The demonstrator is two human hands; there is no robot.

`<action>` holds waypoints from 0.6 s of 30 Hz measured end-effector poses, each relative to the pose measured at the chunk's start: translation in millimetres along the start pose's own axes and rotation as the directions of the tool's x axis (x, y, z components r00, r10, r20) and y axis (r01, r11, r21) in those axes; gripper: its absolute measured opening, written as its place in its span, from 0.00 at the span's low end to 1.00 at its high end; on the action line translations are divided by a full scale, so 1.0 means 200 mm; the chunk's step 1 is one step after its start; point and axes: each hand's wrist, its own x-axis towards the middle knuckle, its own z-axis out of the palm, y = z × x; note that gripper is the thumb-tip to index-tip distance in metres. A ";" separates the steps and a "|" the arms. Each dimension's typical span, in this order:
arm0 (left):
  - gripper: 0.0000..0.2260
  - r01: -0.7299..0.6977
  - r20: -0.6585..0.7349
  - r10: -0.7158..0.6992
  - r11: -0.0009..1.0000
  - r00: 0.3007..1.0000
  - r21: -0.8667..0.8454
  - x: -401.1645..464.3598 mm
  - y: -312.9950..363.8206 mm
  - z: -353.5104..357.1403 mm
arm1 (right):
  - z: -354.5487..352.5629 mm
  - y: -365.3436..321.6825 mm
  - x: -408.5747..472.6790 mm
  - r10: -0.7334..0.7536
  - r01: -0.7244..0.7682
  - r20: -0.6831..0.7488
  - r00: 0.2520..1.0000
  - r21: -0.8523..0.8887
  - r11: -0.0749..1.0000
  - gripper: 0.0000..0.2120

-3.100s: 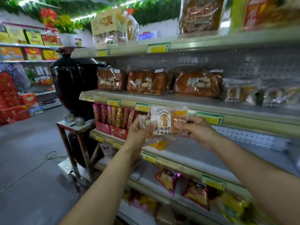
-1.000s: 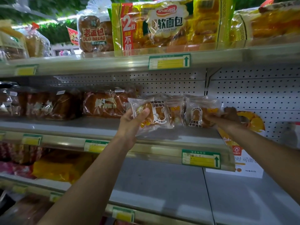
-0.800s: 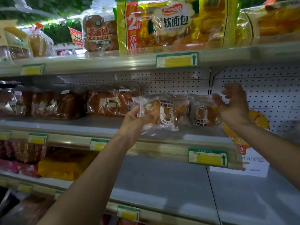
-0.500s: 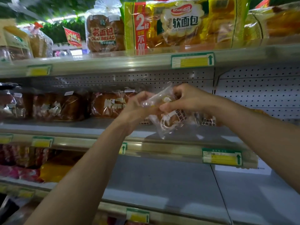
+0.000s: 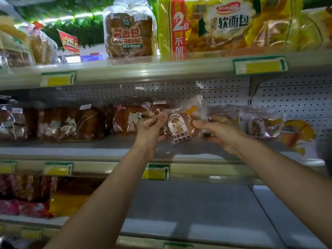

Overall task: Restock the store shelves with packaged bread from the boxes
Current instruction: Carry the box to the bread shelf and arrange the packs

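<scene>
**Q:** What do the hands hold, going left to right?

**A:** The left hand (image 5: 152, 127) pinches the left edge of a small bread packet (image 5: 181, 125); the right hand (image 5: 218, 131) pinches its right edge. The packet hangs between them, upright with its label facing the person, its long axis running top to bottom and tilted slightly right.

**Q:** Where is it relative to the shelf?

**A:** Just above the middle shelf (image 5: 107, 150), out in front of both wrists. Dark loaves (image 5: 71, 123) sit left of the left hand; a matching packet (image 5: 260, 124) stands just right of the right hand. The gap likely to be filled lies directly behind the held packet, equally near either hand.
</scene>
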 end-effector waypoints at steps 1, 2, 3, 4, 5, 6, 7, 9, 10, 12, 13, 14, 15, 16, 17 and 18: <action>0.10 -0.015 0.007 0.014 0.999 1.000 0.047 0.02 0.00 -0.01 | 0.01 0.00 0.00 -0.033 0.030 -0.053 0.998 -0.064 0.997 0.20; 0.08 -0.030 0.023 0.028 0.995 0.999 0.098 0.04 0.00 -0.02 | 0.03 0.00 0.01 -0.062 0.051 -0.103 0.993 -0.107 0.993 0.20; 0.08 -0.036 0.030 0.033 0.990 0.999 0.134 0.05 0.01 -0.02 | 0.03 0.01 0.02 -0.085 0.066 -0.134 0.987 -0.142 0.988 0.20; 0.09 -0.038 0.032 0.033 0.986 0.999 0.160 0.07 0.01 -0.02 | 0.02 0.01 0.02 -0.102 0.074 -0.147 0.984 -0.184 0.980 0.19; 0.11 -0.035 0.034 0.029 0.983 0.999 0.178 0.09 0.01 -0.02 | 0.02 0.02 0.04 -0.110 0.072 -0.163 0.980 -0.221 0.973 0.15; 0.12 -0.029 0.039 0.022 0.981 0.999 0.193 0.10 0.00 -0.01 | 0.03 0.04 0.05 -0.113 0.064 -0.188 0.976 -0.249 0.967 0.10; 0.12 -0.014 0.039 0.006 0.980 0.999 0.199 0.12 0.00 -0.01 | 0.03 0.05 0.06 -0.116 0.061 -0.208 0.971 -0.253 0.965 0.06; 0.10 0.054 0.031 -0.061 0.977 0.998 0.205 0.16 -0.02 0.00 | 0.02 0.08 0.10 -0.108 0.050 -0.254 0.961 -0.223 0.974 0.06; 0.08 0.095 0.028 -0.103 0.975 0.994 0.199 0.17 -0.03 0.01 | 0.03 0.09 0.12 -0.106 0.045 -0.280 0.954 -0.217 0.975 0.06; 0.04 0.155 0.040 -0.160 0.982 0.986 0.111 0.20 -0.04 0.02 | 0.03 0.11 0.16 -0.103 0.020 -0.341 0.934 -0.239 0.971 0.08; 0.05 0.160 0.046 -0.163 0.985 0.986 0.064 0.21 -0.05 0.03 | 0.03 0.13 0.18 -0.092 -0.001 -0.368 0.925 -0.245 0.969 0.11; 0.04 0.153 0.045 -0.156 0.986 0.987 0.063 0.23 -0.06 0.03 | 0.03 0.14 0.20 -0.070 -0.024 -0.388 0.919 -0.234 0.972 0.12; 0.04 0.149 0.037 -0.153 0.986 0.988 0.078 0.24 -0.07 0.03 | 0.03 0.14 0.21 -0.047 -0.045 -0.393 0.918 -0.223 0.974 0.12; 0.04 0.141 0.036 -0.145 0.985 0.989 0.103 0.25 -0.07 0.03 | 0.03 0.14 0.21 -0.036 -0.062 -0.387 0.921 -0.237 0.970 0.12; 0.06 0.131 0.031 -0.136 0.983 0.990 0.128 0.25 -0.08 0.03 | 0.04 0.14 0.21 -0.036 -0.068 -0.382 0.924 -0.256 0.964 0.13; 0.07 0.122 0.030 -0.128 0.980 0.991 0.157 0.26 -0.08 0.03 | 0.04 0.13 0.21 -0.036 -0.071 -0.381 0.924 -0.263 0.962 0.15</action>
